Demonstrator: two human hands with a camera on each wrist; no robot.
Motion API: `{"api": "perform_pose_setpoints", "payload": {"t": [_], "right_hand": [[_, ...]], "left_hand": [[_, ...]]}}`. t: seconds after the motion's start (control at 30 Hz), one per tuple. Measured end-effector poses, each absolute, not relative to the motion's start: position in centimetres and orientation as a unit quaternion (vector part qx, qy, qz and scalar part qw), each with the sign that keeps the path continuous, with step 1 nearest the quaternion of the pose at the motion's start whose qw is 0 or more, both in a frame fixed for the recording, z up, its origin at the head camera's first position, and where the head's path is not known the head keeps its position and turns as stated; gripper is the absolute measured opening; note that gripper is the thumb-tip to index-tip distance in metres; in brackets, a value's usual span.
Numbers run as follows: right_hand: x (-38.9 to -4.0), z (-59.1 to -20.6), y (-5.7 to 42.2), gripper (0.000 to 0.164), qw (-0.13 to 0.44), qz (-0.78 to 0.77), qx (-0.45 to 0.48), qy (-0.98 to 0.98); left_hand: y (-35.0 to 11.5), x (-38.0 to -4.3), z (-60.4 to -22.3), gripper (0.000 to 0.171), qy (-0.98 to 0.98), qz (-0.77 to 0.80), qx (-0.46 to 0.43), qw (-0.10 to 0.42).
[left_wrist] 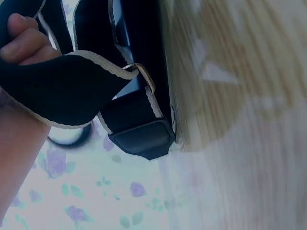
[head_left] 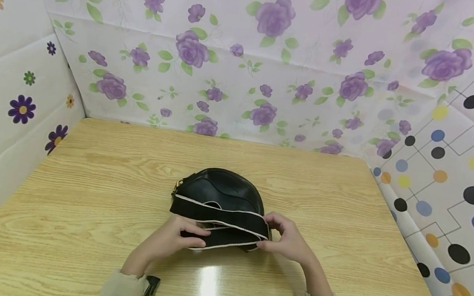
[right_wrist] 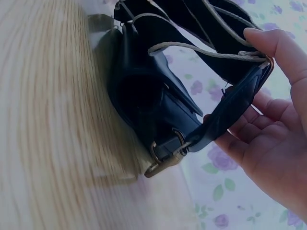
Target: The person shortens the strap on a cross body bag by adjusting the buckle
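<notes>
A black handbag with a rounded top rests on the wooden table, partly covered by its own wide strap. This black strap has white edges and lies in loops across the bag's near side. My left hand grips the near loop between thumb and fingers; in the left wrist view its fingers curl behind the strap. On the right, my right hand pinches the strap's end by the bag's side. In the right wrist view, a leather tab and gold-coloured hardware show beside that hand.
The wooden table runs back to a flower-printed cloth wall. Patterned sheets stand at the left and right edges. Black wrist-worn devices sit by both sleeves.
</notes>
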State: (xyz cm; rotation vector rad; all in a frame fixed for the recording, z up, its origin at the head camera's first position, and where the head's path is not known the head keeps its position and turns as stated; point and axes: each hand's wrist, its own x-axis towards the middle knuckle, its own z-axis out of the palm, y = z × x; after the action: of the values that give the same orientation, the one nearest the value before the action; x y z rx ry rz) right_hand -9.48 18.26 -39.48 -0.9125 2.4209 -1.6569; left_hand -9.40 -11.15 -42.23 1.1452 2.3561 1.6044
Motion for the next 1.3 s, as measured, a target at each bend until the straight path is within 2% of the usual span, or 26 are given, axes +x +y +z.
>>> {"api": "perform_pose_setpoints", "payload": {"t": [0.5,0.77,1.1,1.3], "right_hand": [[-9.7,-39.8,19.0,0.036,0.037,-0.549,-0.303,0.778],[-9.7,-39.9,19.3,0.037,0.037,-0.554,-0.309,0.772],[-9.7,-39.8,19.4,0.035,0.038,-0.555,-0.307,0.772],[-9.7,-39.7,19.5,0.034,0.04,-0.552,-0.289,0.781]], "left_hand": [[-12.9,-9.3,-41.8,0.026,0.782,0.527,0.323,0.075],[-13.6,-9.4,-41.8,0.025,0.763,0.545,0.336,0.09],[-15.0,-9.3,-41.7,0.022,0.781,0.524,0.334,0.07],[-16.3,-9.2,-41.3,0.024,0.787,0.527,0.31,0.081]]}}
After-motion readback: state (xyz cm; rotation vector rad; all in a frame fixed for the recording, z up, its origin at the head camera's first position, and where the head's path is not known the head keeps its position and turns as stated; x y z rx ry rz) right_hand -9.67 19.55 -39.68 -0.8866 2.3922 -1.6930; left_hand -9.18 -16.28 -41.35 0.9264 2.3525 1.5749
